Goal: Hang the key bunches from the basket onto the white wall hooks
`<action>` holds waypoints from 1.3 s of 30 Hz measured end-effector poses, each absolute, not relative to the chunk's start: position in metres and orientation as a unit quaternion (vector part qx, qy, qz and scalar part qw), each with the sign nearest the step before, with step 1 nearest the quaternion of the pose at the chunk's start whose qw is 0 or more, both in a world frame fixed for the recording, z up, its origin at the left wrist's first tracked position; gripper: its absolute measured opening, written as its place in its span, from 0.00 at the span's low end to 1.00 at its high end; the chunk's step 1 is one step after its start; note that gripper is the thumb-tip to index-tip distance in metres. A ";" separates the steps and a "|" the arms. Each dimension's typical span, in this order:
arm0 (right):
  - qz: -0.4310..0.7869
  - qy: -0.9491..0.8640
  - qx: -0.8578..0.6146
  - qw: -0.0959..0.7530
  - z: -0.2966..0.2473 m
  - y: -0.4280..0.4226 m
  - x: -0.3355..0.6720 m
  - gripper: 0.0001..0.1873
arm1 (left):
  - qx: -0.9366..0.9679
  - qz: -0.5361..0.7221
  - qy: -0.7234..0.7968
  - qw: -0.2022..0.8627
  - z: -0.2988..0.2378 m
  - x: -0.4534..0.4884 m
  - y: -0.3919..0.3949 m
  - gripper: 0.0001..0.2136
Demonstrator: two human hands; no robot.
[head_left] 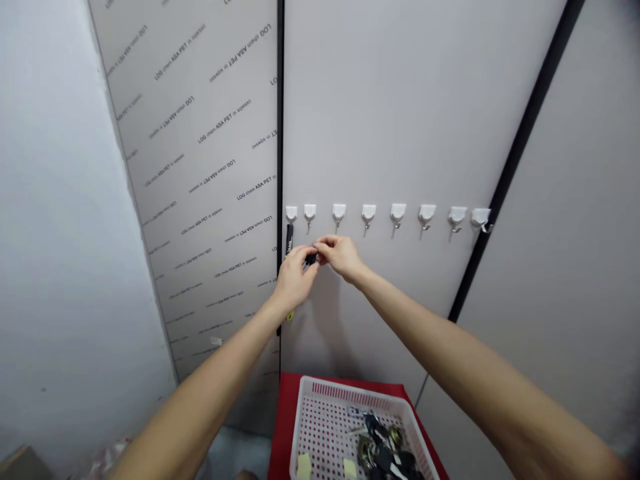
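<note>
Both arms reach up to a grey wall panel. My left hand (295,270) and my right hand (340,255) meet fingertip to fingertip, pinched together on a small black item (311,259), probably a key fob. They hover just under the second white wall hook (310,213) in a row of several hooks (397,213). A black strap (289,241) hangs from the leftmost hook (291,213), right beside my left hand.
Below stands a white perforated basket (325,427) on a red surface (283,427), holding a heap of black keys and fobs (383,450) and yellow tags. A film-covered printed panel (200,167) sits left; black vertical seams (520,147) divide the wall.
</note>
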State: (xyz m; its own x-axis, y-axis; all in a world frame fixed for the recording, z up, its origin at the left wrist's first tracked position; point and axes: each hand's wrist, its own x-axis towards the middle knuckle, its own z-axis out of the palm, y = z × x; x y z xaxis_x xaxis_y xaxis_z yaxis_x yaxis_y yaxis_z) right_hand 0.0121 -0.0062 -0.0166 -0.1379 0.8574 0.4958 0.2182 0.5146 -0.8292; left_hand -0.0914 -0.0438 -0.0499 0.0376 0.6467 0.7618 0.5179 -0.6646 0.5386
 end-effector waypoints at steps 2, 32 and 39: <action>0.300 -0.678 -0.382 0.552 -0.003 0.005 0.004 0.03 | 0.713 0.555 0.425 0.040 -0.040 -0.094 -0.036 0.13; 0.102 -0.807 -0.578 0.060 -0.236 -0.103 0.135 0.12 | 0.805 0.224 0.470 0.284 -0.266 -0.023 -0.107 0.17; 0.116 -0.786 -0.606 0.030 -0.247 -0.096 0.116 0.13 | 0.796 0.183 0.531 0.227 -0.270 -0.008 -0.092 0.19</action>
State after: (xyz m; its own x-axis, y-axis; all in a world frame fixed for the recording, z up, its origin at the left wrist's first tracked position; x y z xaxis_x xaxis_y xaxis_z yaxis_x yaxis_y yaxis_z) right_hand 0.1164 -0.0956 -0.2473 -0.2641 0.9599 -0.0936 0.9459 0.2388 -0.2197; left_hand -0.0084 -0.0922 -0.2698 0.3687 0.9282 0.0503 0.7619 -0.3328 0.5557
